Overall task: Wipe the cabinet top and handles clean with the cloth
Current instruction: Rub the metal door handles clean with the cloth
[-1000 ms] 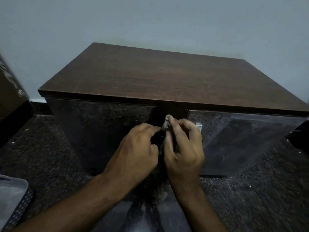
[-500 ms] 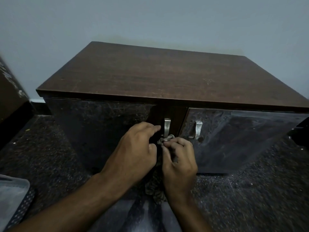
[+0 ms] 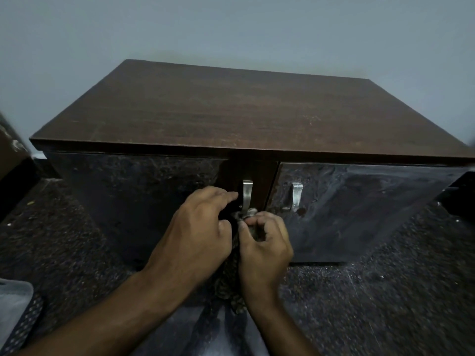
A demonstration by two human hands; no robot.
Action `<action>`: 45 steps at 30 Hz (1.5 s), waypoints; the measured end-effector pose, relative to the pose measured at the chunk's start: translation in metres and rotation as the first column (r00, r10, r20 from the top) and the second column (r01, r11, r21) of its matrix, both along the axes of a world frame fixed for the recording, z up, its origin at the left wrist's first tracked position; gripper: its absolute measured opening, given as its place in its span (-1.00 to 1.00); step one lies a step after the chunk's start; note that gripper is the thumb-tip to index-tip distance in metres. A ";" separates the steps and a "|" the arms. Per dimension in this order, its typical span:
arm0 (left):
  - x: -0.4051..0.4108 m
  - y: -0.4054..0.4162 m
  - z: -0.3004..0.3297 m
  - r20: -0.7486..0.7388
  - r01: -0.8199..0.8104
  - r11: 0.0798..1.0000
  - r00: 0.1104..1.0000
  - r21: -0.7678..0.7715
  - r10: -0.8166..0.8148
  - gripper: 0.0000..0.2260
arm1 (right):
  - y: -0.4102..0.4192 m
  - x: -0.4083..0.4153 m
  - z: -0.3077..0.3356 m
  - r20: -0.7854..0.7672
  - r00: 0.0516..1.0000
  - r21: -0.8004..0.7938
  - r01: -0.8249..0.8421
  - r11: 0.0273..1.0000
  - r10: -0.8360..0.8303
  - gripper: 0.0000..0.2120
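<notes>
Pale grey-blue wall (image 3: pixel 231 27) rises behind a low, dark brown wooden cabinet (image 3: pixel 231 116) with a flat, bare top and two glossy dark doors, standing on a speckled dark stone floor (image 3: pixel 385 291). Both forearms reach in from the bottom edge toward the middle of the cabinet front. The left hand (image 3: pixel 195 232) is loosely curled, its forefinger stretched toward the left silver metal handle (image 3: pixel 247 195); its other fingers are bent close to the cloth, and whether they grip it cannot be told. The right hand (image 3: pixel 264 242) is curled tight, pinching a dark patterned cloth (image 3: pixel 231 286) against the bottom end of that handle. The cloth hangs down between the two wrists, mostly hidden by them. A second silver metal handle (image 3: pixel 297 196) on the right door stands just beside, untouched. Floor lies open on both sides of the cabinet. At the left edge, a brown object (image 3: pixel 10 150) and a pale tray-like thing (image 3: pixel 12 301) are cut off and hard to make out.
</notes>
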State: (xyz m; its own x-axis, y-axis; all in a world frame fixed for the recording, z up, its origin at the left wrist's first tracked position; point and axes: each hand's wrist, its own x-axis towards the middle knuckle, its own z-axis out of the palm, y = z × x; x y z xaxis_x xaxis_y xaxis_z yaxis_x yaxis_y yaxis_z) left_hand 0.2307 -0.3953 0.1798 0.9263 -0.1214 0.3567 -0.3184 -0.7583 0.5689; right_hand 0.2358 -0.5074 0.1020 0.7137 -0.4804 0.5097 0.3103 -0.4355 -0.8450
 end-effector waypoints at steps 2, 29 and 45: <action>-0.001 -0.001 0.001 -0.002 0.002 1.000 1.000 0.000 -0.002 -0.55 | -0.001 -0.004 0.004 0.040 0.999 -0.004 -0.016 1.000 0.016 -0.81; -0.007 -0.037 0.030 0.213 0.206 0.978 0.955 0.024 -0.206 -0.49 | -0.070 0.013 0.068 0.296 0.943 -0.247 0.229 0.941 -0.152 -0.86; -0.008 -0.045 0.023 0.165 0.169 0.984 0.971 0.049 -0.175 -0.50 | -0.077 0.017 0.072 0.268 0.951 -0.152 0.202 0.968 -0.156 -0.94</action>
